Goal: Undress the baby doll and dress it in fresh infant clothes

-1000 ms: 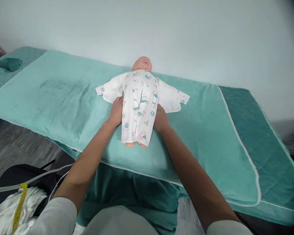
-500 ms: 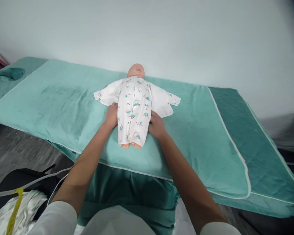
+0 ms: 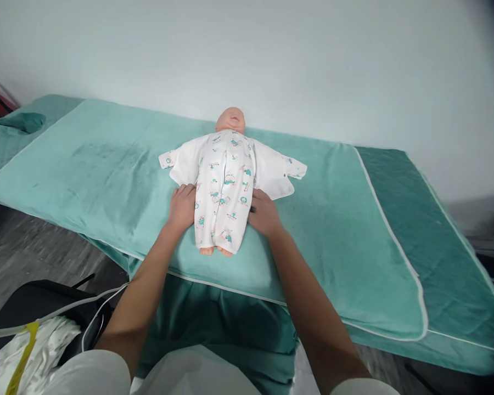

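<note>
A baby doll (image 3: 224, 181) in a white romper with a teal print lies on its back on a light teal towel (image 3: 107, 164), its head toward the wall. Its empty sleeves are spread out to both sides and its bare feet point at me. My left hand (image 3: 181, 206) lies flat on the towel, its fingers stretched out against the doll's left-side leg. My right hand (image 3: 264, 213) rests flat on the other side, its fingers touching the romper at the hip. Neither hand holds anything.
The towel covers a bed with a darker teal sheet (image 3: 436, 219) that stands against a pale wall. A small folded teal cloth (image 3: 21, 122) lies at the far left. White cloth with a yellow strip (image 3: 24, 351) and tubing lies on a black surface at lower left.
Both hands have slid down from the doll's waist to beside its legs. My left hand has come out from against the body and now lies flat on the towel.
</note>
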### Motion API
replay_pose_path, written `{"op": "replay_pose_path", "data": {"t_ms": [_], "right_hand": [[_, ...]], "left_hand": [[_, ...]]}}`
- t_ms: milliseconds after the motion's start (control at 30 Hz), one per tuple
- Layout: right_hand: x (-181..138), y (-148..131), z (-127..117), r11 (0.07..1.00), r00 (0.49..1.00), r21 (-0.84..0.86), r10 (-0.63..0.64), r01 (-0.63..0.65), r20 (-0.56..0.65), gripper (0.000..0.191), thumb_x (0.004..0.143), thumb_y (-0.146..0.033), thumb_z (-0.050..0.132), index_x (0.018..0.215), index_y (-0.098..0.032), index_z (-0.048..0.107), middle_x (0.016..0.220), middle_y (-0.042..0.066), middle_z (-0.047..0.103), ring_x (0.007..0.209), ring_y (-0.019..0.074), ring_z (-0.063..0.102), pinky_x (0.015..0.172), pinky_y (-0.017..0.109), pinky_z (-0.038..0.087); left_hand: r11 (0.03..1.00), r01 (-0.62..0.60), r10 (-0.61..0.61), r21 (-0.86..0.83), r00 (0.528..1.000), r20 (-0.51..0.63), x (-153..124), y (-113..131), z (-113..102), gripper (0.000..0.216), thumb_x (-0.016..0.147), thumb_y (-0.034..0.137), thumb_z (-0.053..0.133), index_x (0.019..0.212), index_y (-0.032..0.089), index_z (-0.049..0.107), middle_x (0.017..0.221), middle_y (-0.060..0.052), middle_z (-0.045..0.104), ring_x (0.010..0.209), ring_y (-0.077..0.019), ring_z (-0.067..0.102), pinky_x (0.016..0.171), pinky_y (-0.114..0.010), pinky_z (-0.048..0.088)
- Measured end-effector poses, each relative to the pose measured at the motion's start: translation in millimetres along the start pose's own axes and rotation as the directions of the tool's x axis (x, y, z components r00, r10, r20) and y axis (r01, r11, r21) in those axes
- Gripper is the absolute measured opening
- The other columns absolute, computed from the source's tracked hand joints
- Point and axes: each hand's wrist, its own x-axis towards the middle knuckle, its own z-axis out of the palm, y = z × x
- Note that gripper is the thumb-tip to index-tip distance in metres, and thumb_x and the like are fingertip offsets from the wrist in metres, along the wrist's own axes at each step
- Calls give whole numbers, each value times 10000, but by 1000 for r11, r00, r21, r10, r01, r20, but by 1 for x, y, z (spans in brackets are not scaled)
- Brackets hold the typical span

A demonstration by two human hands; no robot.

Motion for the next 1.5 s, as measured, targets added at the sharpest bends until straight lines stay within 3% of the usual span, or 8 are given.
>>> {"op": "replay_pose_path", "data": {"t_ms": [333,500,667,900,1000,1133,1300,1500], "right_hand": [[-12,15,-26,981,980,144,150,-131,-129,201,883,-198,525,985,-215,697,1037,86,700,1011,247,644,934,420,522],[-13,60,-49,752,744,-170,542,-637,-392,359,844,-385,634,1111,-146,650,1182,202,649,1148,351,559,1035,548,437],[11,72,-63,605,625,-161,769,-780,-134,238,828,-435,650,825,-205,592,806,67,595,792,238,532,797,404,463],[64,4,-69,828,822,399,512,-395,-249,279,954,-510,484,945,-238,546,853,12,564,802,184,542,716,313,475],[76,-41,-80,897,981,398,178,-192,72,296,914,-518,602,837,-237,548,824,14,586,782,186,549,719,327,480],[86,-61,-98,894,893,394,17,-215,450,264,934,-455,626,812,-221,617,816,14,656,763,170,589,694,309,476],[114,-34,-94,765,966,592,231,-253,114,295,949,-457,623,787,-213,663,775,23,677,718,153,606,715,312,493],[147,-17,-29,841,895,521,335,-144,-293,87,901,-312,598,871,-242,639,934,33,686,920,198,632,870,382,523]], "left_hand": [[941,204,-256,-268,951,-175,14,-35,7,250,881,132,505,1007,204,708,1082,-95,681,1068,-275,596,1006,-431,470],[887,429,-457,-173,867,-196,26,-52,12,329,932,285,549,1209,157,670,1311,-179,630,1248,-361,552,1078,-518,432],[812,555,-579,-180,803,-138,28,-51,13,387,931,385,591,1247,164,630,1357,-207,629,1309,-396,527,1088,-573,425],[807,558,-580,-193,810,-83,26,-50,10,420,938,349,566,1328,196,595,1381,-195,645,1331,-408,545,1076,-592,434],[802,549,-579,-235,811,-83,25,-50,9,413,926,318,578,1325,215,603,1368,-166,660,1318,-379,571,1087,-567,439],[813,501,-551,-295,827,-113,22,-52,9,428,908,299,612,1326,206,630,1283,-140,703,1228,-323,627,1077,-509,468],[853,372,-435,-366,894,-105,20,-54,10,403,952,365,593,1321,239,693,1261,-84,749,1217,-297,625,1078,-475,468],[849,266,-338,-457,938,-82,21,-56,11,404,1015,354,491,1333,231,708,1306,-89,746,1243,-275,655,1102,-483,481]]}}
